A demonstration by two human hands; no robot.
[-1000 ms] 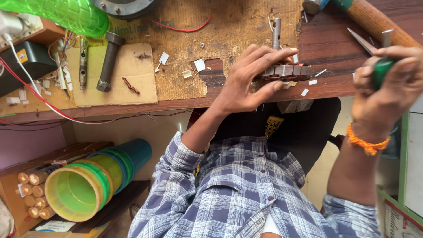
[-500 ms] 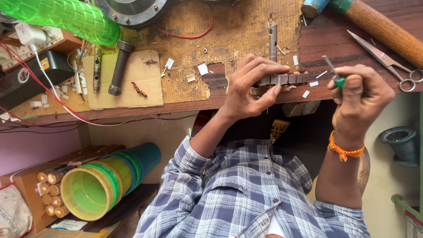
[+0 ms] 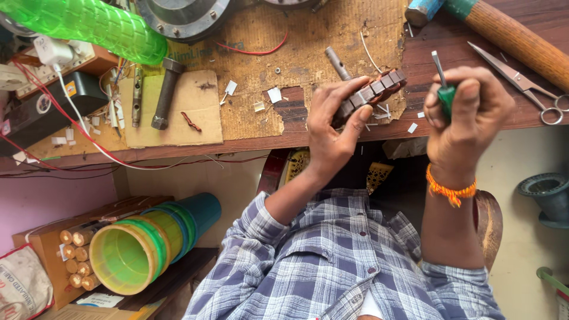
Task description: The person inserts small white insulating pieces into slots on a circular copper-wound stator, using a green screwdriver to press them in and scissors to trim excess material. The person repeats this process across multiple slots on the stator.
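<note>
Left hand (image 3: 332, 127) curled around slotted metal part (image 3: 370, 95), tilted, lifted just above bench edge (image 3: 237, 145). Right hand (image 3: 468, 115) fisted on green-handled screwdriver (image 3: 443, 83), tip up, near part. Scissors (image 3: 521, 80) beside right hand; bare wood between.

The slotted core (image 3: 370, 93) is a dark brown, ring-like piece with a row of blocky teeth along its outer edge. It is lifted just off the wooden bench (image 3: 249, 142), tilted with one end higher, and clasped near the bench's front edge; only part of it shows, so its full shape is hard to tell. The screwdriver (image 3: 443, 86) has a green handle and a thin metal shaft, stands nearly upright beside the core, apart from it.
</note>
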